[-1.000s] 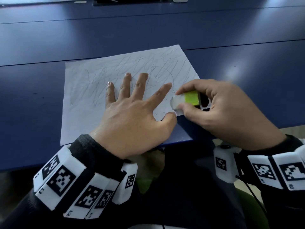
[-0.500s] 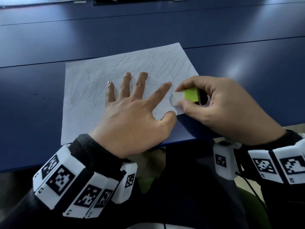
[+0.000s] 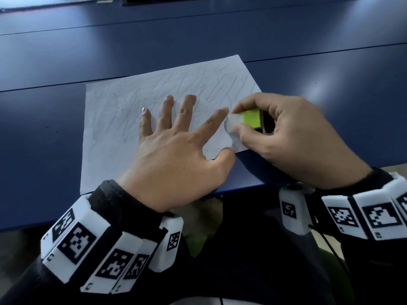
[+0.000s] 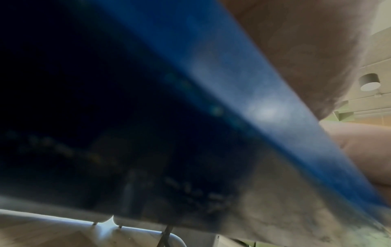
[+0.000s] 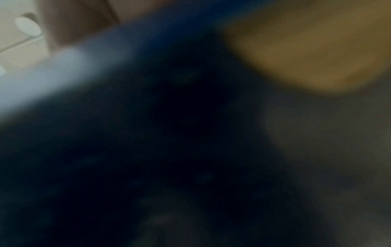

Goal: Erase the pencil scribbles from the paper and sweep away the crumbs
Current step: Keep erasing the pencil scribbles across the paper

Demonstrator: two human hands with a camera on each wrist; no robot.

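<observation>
A white sheet of paper [image 3: 123,119] covered in grey pencil scribbles lies on the blue table [image 3: 330,84] near its front edge. My left hand [image 3: 176,148] lies flat on the sheet with its fingers spread, pressing it down. My right hand [image 3: 286,137] pinches a white eraser with a green sleeve [image 3: 244,119] between thumb and forefinger. The eraser's white end touches the paper at its right edge, just beside my left forefinger. A few dark crumbs [image 3: 217,147] lie on the paper near my left thumb. Both wrist views are blurred and show only the table edge [image 4: 243,93].
The table's front edge [image 3: 248,186] runs just under both wrists. Seams cross the blue top behind the paper. A dark strip [image 3: 176,0] lies along the far edge. Bare tabletop stretches left and right of the sheet.
My right hand has slid the eraser a little up and left along the paper's right edge, closer to my left forefinger. The left hand has stayed flat on the sheet.
</observation>
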